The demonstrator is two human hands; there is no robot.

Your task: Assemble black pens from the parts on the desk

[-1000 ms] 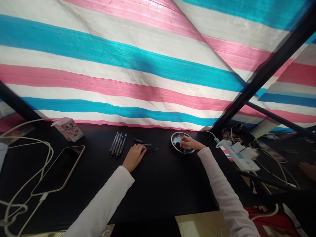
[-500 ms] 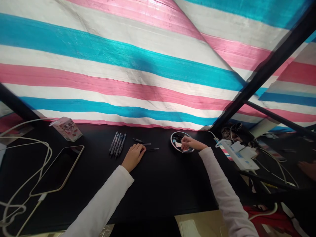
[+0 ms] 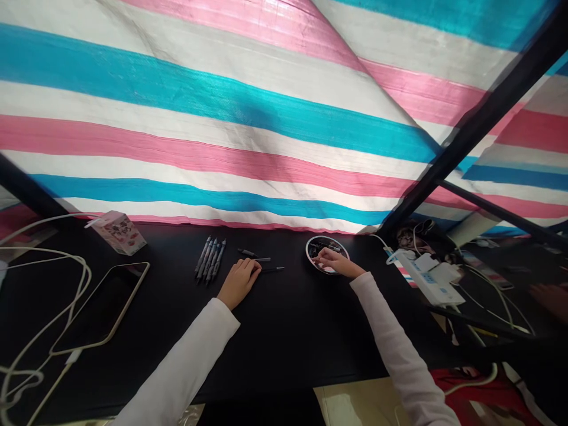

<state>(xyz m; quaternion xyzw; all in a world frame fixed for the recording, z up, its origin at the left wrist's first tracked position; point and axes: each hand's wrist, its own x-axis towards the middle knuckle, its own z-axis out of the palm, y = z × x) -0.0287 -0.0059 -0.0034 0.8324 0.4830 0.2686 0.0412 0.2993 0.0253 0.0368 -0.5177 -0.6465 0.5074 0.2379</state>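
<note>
From the head camera, the person's left hand [image 3: 239, 283] rests palm-down on the black worktop [image 3: 302, 331], with a white sleeve [image 3: 181, 361] running to the wrist. It is loosely curled and holds nothing that shows. Its fingertips [image 3: 256, 266] sit just beside a slim pen refill [image 3: 273, 270] and a short black pen part [image 3: 251, 254]. A row of dark pens [image 3: 208, 258] lies side by side to the left of that hand, nearly parallel and close together.

The right arm stretches forward, and the right hand [image 3: 335, 262] lies across a round steel dish [image 3: 307, 254], its fingers [image 3: 322, 253] reaching in over the rim. The dish holds small dark pieces, too small to name. Whether the fingers grip one, I cannot tell.

Further left are a small pink-printed carton [image 3: 118, 232], a tablet [image 3: 100, 305] and white cables [image 3: 53, 284]. To the right sits a white power strip [image 3: 426, 278], and another person's hand [image 3: 552, 299] shows at the far edge.
</note>
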